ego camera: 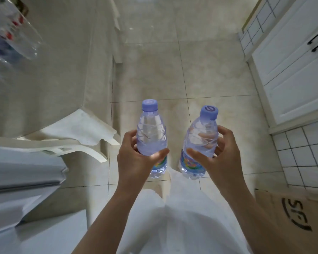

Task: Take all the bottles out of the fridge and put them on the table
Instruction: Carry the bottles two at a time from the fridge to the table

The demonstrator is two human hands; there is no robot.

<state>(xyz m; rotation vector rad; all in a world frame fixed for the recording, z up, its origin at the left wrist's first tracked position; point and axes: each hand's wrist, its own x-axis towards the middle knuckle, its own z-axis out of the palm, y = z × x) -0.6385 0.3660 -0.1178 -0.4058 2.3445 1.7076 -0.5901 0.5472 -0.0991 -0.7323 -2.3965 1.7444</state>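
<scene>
Two clear water bottles with pale blue caps are held in front of me above the tiled floor. My left hand (136, 158) grips the left bottle (151, 136) around its middle, holding it upright. My right hand (220, 154) grips the right bottle (200, 140), which tilts slightly to the right. Both bottles carry colourful labels near the bottom. At the left stands the table (50, 79), draped in a beige cloth, with blurred clear bottles (11, 30) on its far left part. The fridge (22, 189) shows as white panels at the lower left.
A white chair (77, 136) stands against the table's corner. White cabinets (292, 66) with black handles line the right wall above white tiles. A brown cardboard box (292, 213) sits at the lower right. Open floor (173, 61) stretches ahead.
</scene>
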